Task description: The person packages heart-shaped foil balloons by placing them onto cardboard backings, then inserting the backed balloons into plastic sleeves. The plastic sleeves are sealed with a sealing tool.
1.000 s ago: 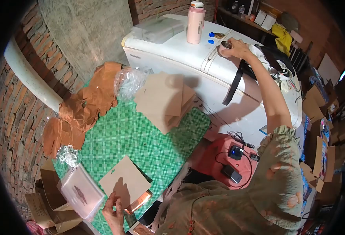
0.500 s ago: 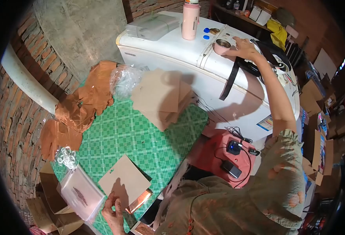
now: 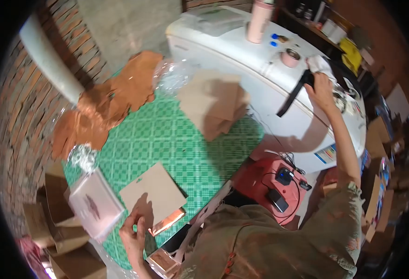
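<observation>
My right hand (image 3: 322, 89) is on the black strapped item (image 3: 293, 95) on the white freezer (image 3: 288, 109), its fingers curled over the dark part. A pink round cup (image 3: 290, 57) stands behind it, apart from the hand. At the bottom left my left hand (image 3: 133, 231) rests at the lower edge of a tan card (image 3: 153, 193), with fingers bent; whether they grip the card is unclear. Beneath the card shows a shiny copper-coloured piece (image 3: 167, 222). A stack of tan cards (image 3: 211, 95) lies at the back of the green checked table (image 3: 158, 135).
A pink bottle (image 3: 259, 23) stands on the freezer near clear plastic sheets (image 3: 214, 21). Brown crumpled material (image 3: 130, 86) and a clear plastic packet (image 3: 96, 204) lie on the left. A red stool (image 3: 260, 179) holds black devices. Open cardboard boxes (image 3: 69, 232) are at the lower left.
My right hand has left the pink cup and moved nearer, onto the black strapped item. A white item now shows behind it. The view has shifted; my left hand stays beside the card.
</observation>
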`<state>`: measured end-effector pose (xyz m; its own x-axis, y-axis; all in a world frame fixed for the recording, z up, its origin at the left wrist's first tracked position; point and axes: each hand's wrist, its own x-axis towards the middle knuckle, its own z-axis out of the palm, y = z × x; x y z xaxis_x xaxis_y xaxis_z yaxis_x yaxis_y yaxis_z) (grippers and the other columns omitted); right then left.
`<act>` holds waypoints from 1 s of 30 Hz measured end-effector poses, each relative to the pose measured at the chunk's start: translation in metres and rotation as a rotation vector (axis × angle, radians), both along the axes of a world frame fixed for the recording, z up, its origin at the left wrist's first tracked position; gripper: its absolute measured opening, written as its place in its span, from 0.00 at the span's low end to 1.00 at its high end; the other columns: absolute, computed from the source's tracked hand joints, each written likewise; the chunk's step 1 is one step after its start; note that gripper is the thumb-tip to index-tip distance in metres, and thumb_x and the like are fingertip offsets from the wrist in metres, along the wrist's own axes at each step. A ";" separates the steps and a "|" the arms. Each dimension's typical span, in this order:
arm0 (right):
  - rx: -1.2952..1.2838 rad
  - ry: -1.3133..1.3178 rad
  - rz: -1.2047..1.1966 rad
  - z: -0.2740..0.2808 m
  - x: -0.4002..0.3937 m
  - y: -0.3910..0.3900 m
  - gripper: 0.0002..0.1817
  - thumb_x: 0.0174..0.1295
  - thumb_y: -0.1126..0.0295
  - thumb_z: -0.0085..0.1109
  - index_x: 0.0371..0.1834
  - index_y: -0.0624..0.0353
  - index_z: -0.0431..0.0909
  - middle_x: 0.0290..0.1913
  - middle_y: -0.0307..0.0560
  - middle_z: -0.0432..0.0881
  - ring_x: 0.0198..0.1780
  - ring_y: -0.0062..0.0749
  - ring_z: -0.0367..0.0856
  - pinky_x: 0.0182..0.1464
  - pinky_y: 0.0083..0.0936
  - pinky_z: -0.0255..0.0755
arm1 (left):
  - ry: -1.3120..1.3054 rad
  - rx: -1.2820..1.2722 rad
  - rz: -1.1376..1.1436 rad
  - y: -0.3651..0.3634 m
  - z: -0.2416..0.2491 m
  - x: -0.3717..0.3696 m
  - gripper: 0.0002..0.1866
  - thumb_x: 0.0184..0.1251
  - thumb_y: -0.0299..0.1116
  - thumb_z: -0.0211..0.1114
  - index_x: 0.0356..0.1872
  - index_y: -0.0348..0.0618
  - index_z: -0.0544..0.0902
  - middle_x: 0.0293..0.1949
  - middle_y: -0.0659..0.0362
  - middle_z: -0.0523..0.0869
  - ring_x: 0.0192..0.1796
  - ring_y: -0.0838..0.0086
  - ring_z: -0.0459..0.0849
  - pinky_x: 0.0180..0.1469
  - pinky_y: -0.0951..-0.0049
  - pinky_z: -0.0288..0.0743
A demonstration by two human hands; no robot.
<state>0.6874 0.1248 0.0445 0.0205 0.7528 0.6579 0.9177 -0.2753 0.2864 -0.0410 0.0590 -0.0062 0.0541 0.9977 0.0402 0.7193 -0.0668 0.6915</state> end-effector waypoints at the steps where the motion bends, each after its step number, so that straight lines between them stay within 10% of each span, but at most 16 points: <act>1: -0.050 0.033 -0.013 0.007 -0.012 0.003 0.31 0.62 0.56 0.67 0.63 0.63 0.70 0.58 0.53 0.76 0.60 0.50 0.74 0.60 0.46 0.66 | -0.001 0.005 0.007 -0.001 0.001 0.000 0.17 0.72 0.31 0.67 0.57 0.33 0.85 0.38 0.52 0.91 0.41 0.69 0.89 0.46 0.67 0.80; 10: -0.123 0.143 0.373 0.036 -0.084 0.171 0.25 0.64 0.66 0.65 0.61 0.65 0.72 0.51 0.69 0.81 0.52 0.67 0.79 0.54 0.51 0.73 | -0.015 0.101 0.065 0.005 0.000 -0.001 0.13 0.65 0.26 0.70 0.49 0.35 0.86 0.38 0.45 0.88 0.39 0.53 0.88 0.43 0.62 0.80; 16: -0.194 0.079 0.240 -0.017 0.016 0.285 0.30 0.74 0.51 0.54 0.69 0.61 0.70 0.61 0.69 0.78 0.63 0.66 0.75 0.64 0.48 0.69 | -0.002 0.100 0.166 -0.005 -0.001 -0.025 0.15 0.68 0.27 0.69 0.54 0.39 0.86 0.40 0.47 0.89 0.40 0.53 0.88 0.44 0.61 0.81; 21: -0.128 -0.051 -0.161 -0.011 -0.039 0.264 0.30 0.77 0.43 0.46 0.74 0.49 0.70 0.65 0.56 0.79 0.65 0.59 0.76 0.67 0.50 0.68 | -0.004 0.132 0.183 -0.008 -0.005 -0.040 0.16 0.68 0.27 0.69 0.56 0.41 0.85 0.39 0.48 0.89 0.40 0.54 0.88 0.45 0.62 0.82; 30: 0.166 -0.492 0.087 0.003 -0.040 0.257 0.23 0.75 0.51 0.55 0.70 0.43 0.74 0.62 0.46 0.81 0.62 0.50 0.80 0.58 0.47 0.77 | 0.131 0.267 0.028 -0.005 -0.020 -0.027 0.23 0.61 0.28 0.72 0.60 0.41 0.83 0.53 0.50 0.85 0.54 0.53 0.83 0.60 0.56 0.78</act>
<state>0.6470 0.3817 0.0476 -0.3785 0.6228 0.6847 0.7073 -0.2825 0.6480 -0.0683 0.0539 -0.0264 0.0490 0.9541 0.2955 0.8055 -0.2127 0.5531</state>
